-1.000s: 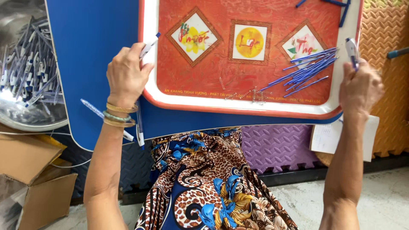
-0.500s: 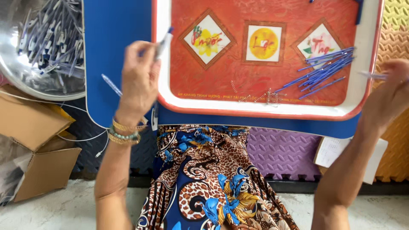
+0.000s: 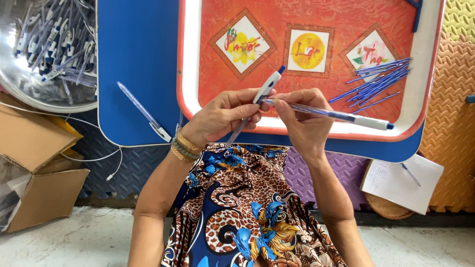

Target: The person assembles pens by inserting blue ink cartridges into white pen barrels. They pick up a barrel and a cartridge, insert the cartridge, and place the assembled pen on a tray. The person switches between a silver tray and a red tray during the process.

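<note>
the left hand pinched a white pen barrel pointing to 1 o'clock; the right hand gripped a blue pen pointing to 3 o'clock, both above the red tray edge. to join them well, i think the tips needed straight alignment and gentle pressure.

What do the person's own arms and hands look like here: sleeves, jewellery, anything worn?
Both forearms are bare, with no sleeves or gloves in view. The left hand has a stack of bangles at the wrist: gold ones and a band of pale green beads. The right hand wears nothing at the wrist, and no rings are visible on either.
</note>
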